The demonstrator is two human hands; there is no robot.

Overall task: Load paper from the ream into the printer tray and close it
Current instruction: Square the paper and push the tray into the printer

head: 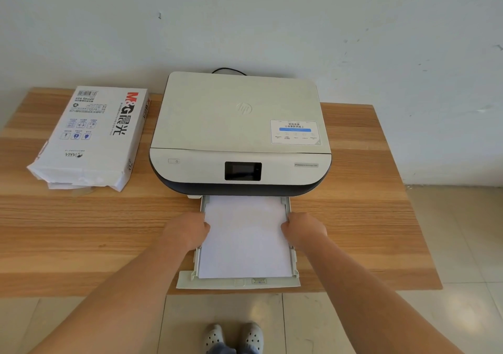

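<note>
A white printer [239,125] with a dark base stands at the back of the wooden table [81,231]. Its paper tray [236,283] is pulled out toward me and holds a stack of white paper [245,239]. My left hand [186,231] grips the tray's left side and the paper's edge. My right hand [303,230] grips the right side in the same way. The opened paper ream [92,136], white with red and black print, lies to the left of the printer.
A black cable [228,70] runs behind the printer against the white wall. The tray's front lip overhangs the table's near edge. My feet in pale clogs [234,337] stand on the tiled floor below.
</note>
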